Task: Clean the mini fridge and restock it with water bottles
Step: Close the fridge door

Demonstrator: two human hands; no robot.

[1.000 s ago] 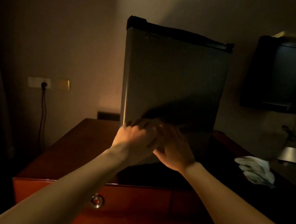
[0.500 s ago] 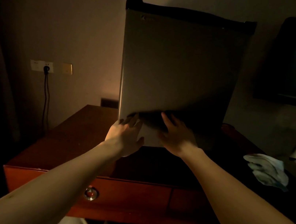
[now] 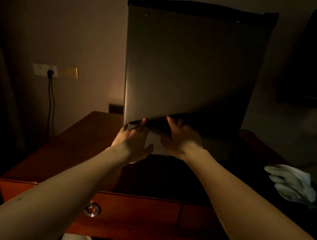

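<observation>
Wooden table near, steel-grey mini fridge behind, door closed.

Both hands have drawn apart since a second ago, when they lay together low on the door. Now the left hand rests near the lower left corner, its grip spread with straight fingers, and the right hand presses just beside it, grip also spread, pinching nothing. I judge they search an edge to pull, so cleaning is not begun. White cloth waits on the right; no water bottles are visible.
</observation>
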